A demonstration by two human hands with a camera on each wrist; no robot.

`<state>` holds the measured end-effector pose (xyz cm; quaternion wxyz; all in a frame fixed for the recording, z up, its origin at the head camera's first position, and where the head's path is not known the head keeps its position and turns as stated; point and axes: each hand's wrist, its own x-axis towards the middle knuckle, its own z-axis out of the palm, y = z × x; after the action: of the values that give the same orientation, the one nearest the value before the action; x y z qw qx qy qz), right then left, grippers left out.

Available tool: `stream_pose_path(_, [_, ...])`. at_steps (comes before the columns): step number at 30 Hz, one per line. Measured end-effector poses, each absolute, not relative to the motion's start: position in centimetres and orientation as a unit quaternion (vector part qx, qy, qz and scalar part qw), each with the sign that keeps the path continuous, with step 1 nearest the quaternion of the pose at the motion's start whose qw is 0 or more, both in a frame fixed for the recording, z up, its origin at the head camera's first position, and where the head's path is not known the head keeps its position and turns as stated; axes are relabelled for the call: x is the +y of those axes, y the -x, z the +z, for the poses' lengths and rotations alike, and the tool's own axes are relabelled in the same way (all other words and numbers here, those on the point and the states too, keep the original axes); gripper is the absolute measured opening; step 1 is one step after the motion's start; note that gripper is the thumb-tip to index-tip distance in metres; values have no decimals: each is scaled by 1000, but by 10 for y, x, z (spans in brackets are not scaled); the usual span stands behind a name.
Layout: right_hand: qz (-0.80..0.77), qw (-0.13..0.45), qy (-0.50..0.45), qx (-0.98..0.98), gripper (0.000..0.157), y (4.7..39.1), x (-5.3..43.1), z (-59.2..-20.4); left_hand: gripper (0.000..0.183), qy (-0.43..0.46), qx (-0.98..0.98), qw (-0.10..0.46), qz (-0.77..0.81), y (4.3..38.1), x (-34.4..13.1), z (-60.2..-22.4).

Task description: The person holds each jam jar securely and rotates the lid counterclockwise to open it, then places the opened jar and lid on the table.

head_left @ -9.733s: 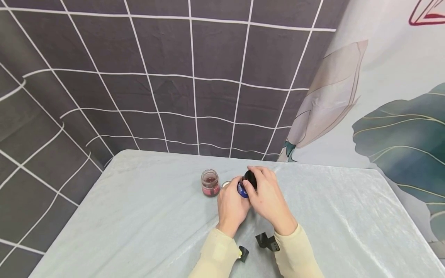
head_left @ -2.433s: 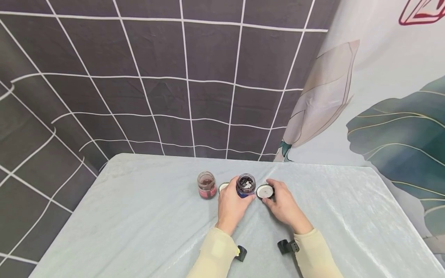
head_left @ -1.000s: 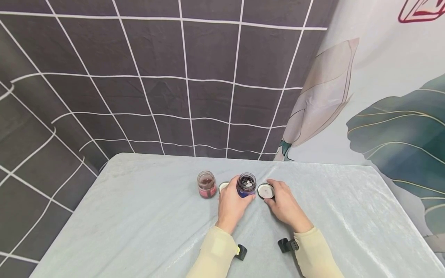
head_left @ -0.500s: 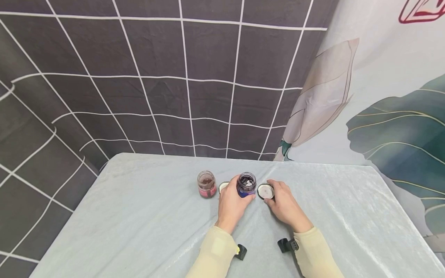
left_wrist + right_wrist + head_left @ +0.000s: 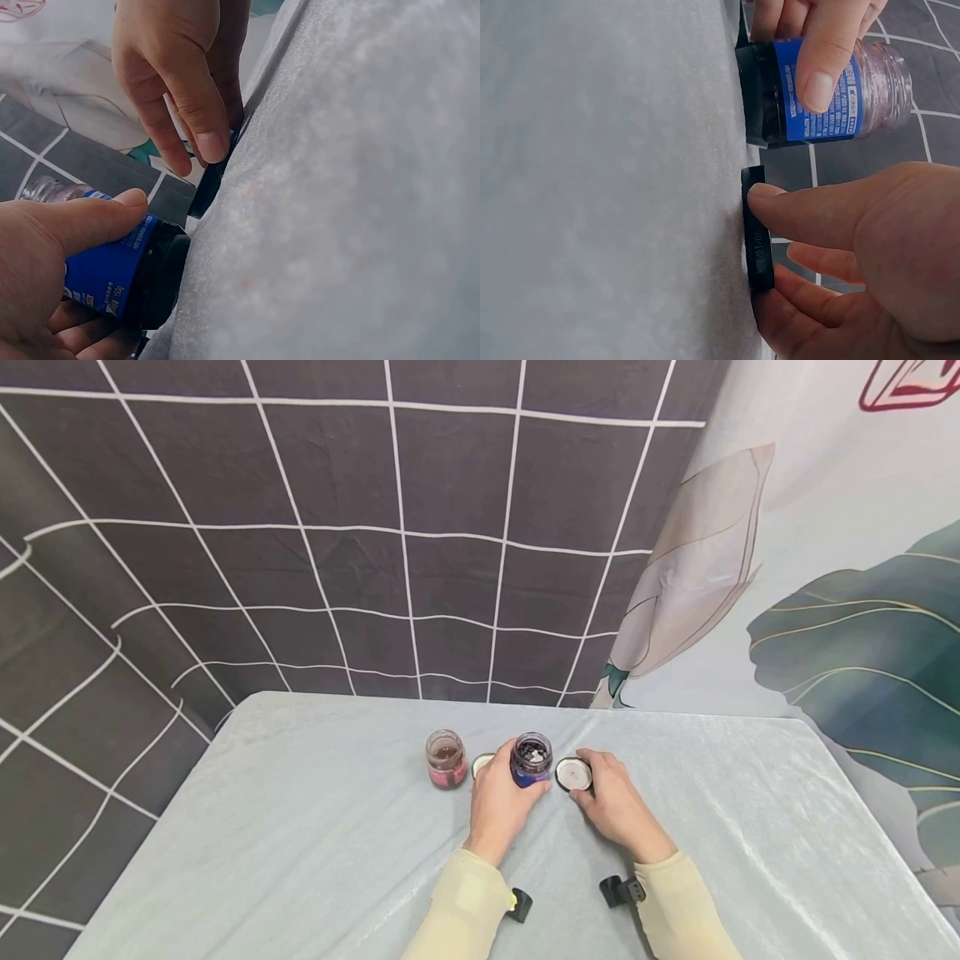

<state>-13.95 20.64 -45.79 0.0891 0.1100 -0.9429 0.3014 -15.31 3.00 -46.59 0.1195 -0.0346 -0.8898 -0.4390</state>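
Observation:
My left hand (image 5: 498, 806) grips an open glass jar (image 5: 105, 262) with a blue label, thumb on one side and fingers round the other. The jar stands upright on the table, its dark contents topped with white bits in the head view. Just right of it lies a black jar lid (image 5: 573, 773), pale inner side up. My right hand (image 5: 618, 797) pinches this lid by its edge between thumb and fingers, as the lid's side (image 5: 758, 232) shows in the right wrist view. A small gap separates lid and jar.
A second open glass jar (image 5: 446, 760), with a pink label and reddish-brown contents, stands to the left. Another lid (image 5: 481, 764), pale side up, is partly hidden behind my left hand. A light grey velvety cloth (image 5: 322, 835) covers the table; a dark grid-patterned curtain (image 5: 337, 568) hangs behind.
Earlier my right hand was on top of the blue-labelled jar's lid. The lid has since come off and been set down, turned over, to the right. Over the last second almost nothing has moved.

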Motion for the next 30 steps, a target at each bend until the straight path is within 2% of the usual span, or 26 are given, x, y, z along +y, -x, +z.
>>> stream_pose_path(13, [315,93,-108,-938,54,138,206,-459,75,37,-894,112,-433,152,27,-463])
stream_pose_path(30, [310,69,-95,-943,58,135,207,-454,77,43,-899,106,-424,149,26,-456])
